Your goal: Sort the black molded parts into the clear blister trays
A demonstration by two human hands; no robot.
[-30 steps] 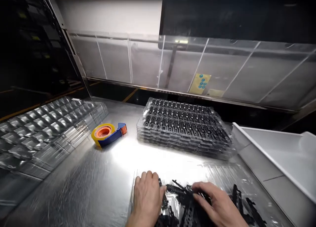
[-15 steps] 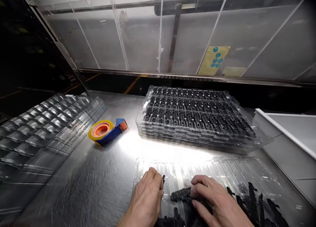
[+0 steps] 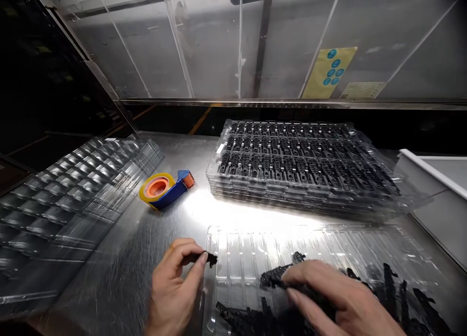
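My left hand is closed, pinching a small black plastic part between thumb and forefinger, just over the left edge of a clear plastic tray. Lower in the tray, my right hand has thumb and forefinger closed on the end of another black plastic part. Beside those fingertips lies a ribbed black part. Loose black parts are heaped in the front of the tray, some hidden under my right hand. More of them lie to the right.
Behind the tray stands a stack of clear trays with rows of black parts in the top one. A blue tape dispenser with yellow tape sits left of it. Clear trays are stacked far left. A white bin stands right.
My left hand has moved left and turned over, bringing its black part into view. My right hand stays over the loose parts, its fingers now closed on one. The camera view has shifted slightly.
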